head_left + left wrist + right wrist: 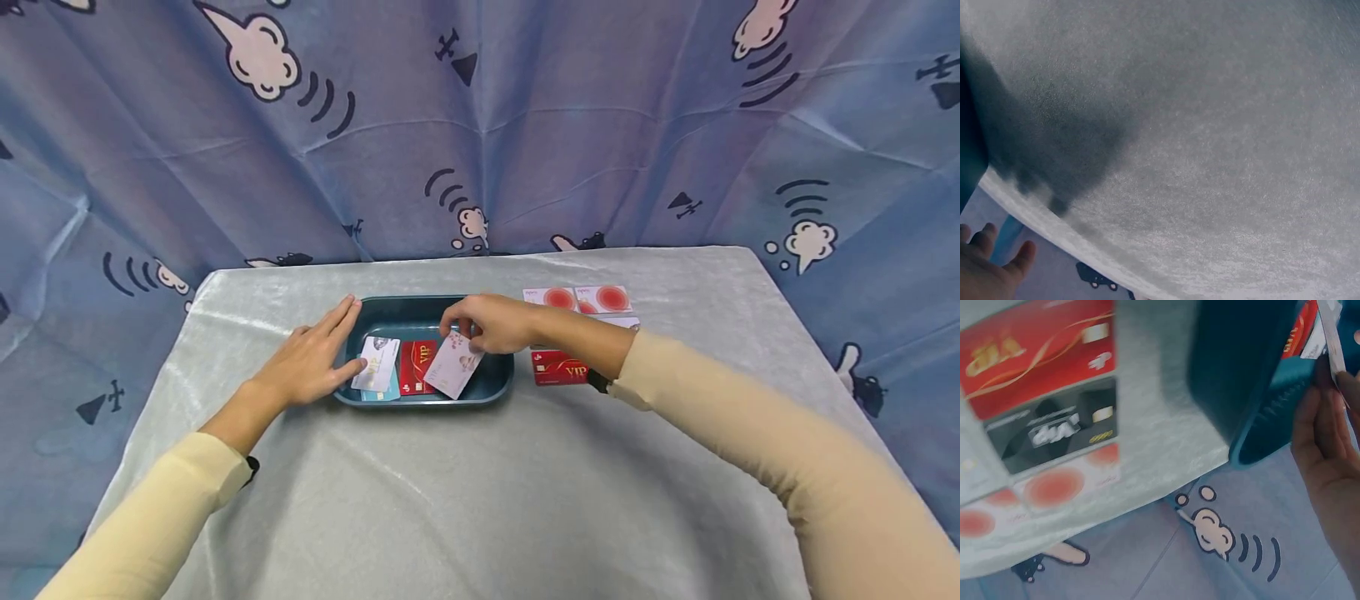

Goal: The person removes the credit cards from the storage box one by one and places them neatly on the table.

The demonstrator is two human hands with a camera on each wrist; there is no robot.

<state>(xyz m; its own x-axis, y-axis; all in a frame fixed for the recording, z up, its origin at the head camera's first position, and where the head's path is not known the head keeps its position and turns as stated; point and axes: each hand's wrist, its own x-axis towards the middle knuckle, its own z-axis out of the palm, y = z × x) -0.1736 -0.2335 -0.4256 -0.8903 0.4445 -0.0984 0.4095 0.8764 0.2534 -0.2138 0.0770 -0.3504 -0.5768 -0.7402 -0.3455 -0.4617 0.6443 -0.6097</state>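
Observation:
A dark teal tray (427, 403) stands on the grey cloth. My left hand (309, 358) rests at its left end with fingers extended, the thumb reaching over a white card (375, 364). Under that white card a light blue card (382, 395) peeks out, and a red VIP card (414, 367) lies to the right of it. Between thumb and fingers my right hand (501, 323) pinches a pale card with pink flowers (452, 371), tilted over the tray's right half. In the right wrist view this card (1333, 344) appears nearly edge-on.
Right of the tray, cards lie in rows: a red VIP card (1035, 356), a black VIP card (1054, 428) and pale cards with red circles (603, 298). My right forearm covers part of them. A patterned blue curtain (480, 142) hangs behind the table.

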